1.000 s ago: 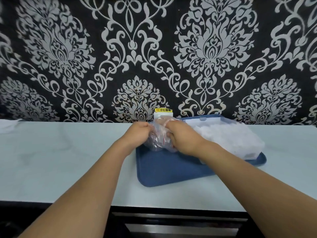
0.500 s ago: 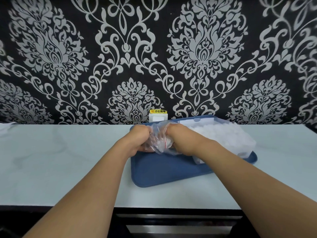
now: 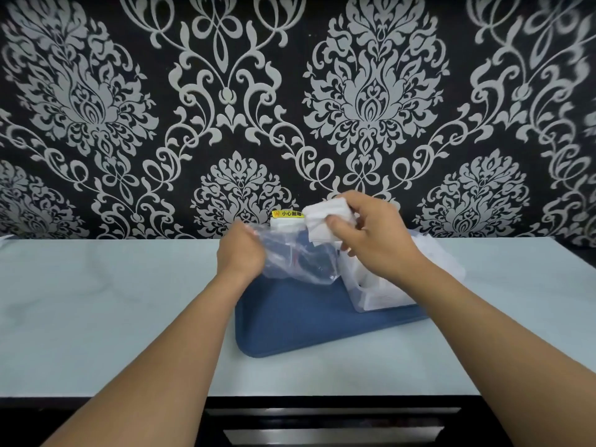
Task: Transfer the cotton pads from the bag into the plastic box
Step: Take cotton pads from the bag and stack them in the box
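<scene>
Two hands up over a blue tray (image 3: 306, 327) on a pale counter (image 3: 113, 301). Left hand (image 3: 240, 254) curled tight on the edge of a clear bag (image 3: 296, 258), bag held up just above the tray, crinkled and see-through. Right hand (image 3: 371, 235) higher up, thumb and fingers pinching a small stack of white pads (image 3: 319, 221), out of the bag and above it. Stack bent a bit in the grip, lifted over the near end of the box. Clear box (image 3: 380, 295) sitting on the right side of the tray, just under the right hand and wrist, more white pads packed inside. Box partly hidden by the right arm, far end hard to see. Small white thing with a yellow label (image 3: 288, 214) standing at the back by the wall, just behind the bag. Black wall (image 3: 225, 108) with big grey leafy swirls behind it all. Dark drawer front (image 3: 322, 427) below the counter edge. Both bare arms reaching in from the bottom, left one to the bag, right one to the pads.
</scene>
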Available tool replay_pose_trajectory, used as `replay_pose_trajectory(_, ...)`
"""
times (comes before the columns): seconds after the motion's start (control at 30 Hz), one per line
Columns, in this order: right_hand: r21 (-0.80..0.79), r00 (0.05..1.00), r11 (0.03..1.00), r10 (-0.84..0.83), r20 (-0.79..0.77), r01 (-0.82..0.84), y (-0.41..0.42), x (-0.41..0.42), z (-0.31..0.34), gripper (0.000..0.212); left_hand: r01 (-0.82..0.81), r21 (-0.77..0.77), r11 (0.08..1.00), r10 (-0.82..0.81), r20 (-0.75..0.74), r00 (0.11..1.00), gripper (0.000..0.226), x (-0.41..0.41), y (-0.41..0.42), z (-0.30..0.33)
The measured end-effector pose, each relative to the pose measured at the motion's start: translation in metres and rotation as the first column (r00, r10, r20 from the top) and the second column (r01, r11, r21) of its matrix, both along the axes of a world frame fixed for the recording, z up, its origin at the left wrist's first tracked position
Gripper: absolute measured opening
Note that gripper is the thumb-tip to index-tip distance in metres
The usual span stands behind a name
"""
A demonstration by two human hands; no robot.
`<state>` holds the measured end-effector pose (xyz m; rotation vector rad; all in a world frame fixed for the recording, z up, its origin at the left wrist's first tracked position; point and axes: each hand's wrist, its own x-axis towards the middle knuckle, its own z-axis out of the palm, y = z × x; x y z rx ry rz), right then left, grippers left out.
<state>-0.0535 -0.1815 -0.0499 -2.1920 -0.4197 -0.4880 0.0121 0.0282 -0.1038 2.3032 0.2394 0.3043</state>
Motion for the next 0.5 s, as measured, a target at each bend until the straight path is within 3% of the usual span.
replay_pose_trajectory(0.07,0.294,0.976,0.953,0.126,-0.177,-0.07,-0.011,-0.005,0.002,0.011,0.029,0.098,0.995,-0.023,-0.056,0.998,0.017,0.0,0.0,-0.001)
replay_pose_trajectory(0.17,0.558,0.897,0.828,0.285,-0.338,-0.052,-0.025,-0.01,-0.002,0.018,-0.001,0.133,0.991,0.011,-0.073,0.997,0.03,-0.008,-0.003,0.01)
replay_pose_trajectory(0.23,0.654,0.869,0.756,0.314,-0.383,0.015,-0.03,-0.012,-0.005,0.019,-0.052,0.107,0.993,0.038,0.132,0.991,0.041,-0.023,-0.013,0.028)
replay_pose_trajectory(0.3,0.685,0.885,0.727,0.289,-0.367,0.047,-0.031,-0.012,-0.006,0.022,0.068,-0.097,0.993,-0.027,0.37,0.929,0.04,-0.045,-0.034,0.053)
replay_pose_trajectory(0.33,0.696,0.9,0.717,0.273,-0.34,0.045,-0.029,-0.014,-0.004,0.024,0.187,-0.274,0.943,-0.068,0.391,0.918,0.035,-0.059,-0.049,0.067)
replay_pose_trajectory(0.4,0.709,0.938,0.703,0.213,-0.275,0.048,-0.02,-0.018,-0.001,0.026,0.354,-0.647,0.675,-0.225,0.276,0.934,0.03,-0.08,-0.081,0.08)
replay_pose_trajectory(0.43,0.69,0.954,0.722,0.167,-0.247,0.052,-0.015,-0.02,0.0,0.026,0.337,-0.766,0.548,-0.299,0.197,0.934,0.037,-0.085,-0.095,0.08)
replay_pose_trajectory(0.5,0.613,0.976,0.789,0.093,-0.198,0.049,-0.004,-0.026,0.0,0.029,0.262,-0.872,0.413,-0.348,0.114,0.93,0.055,-0.085,-0.117,0.072)
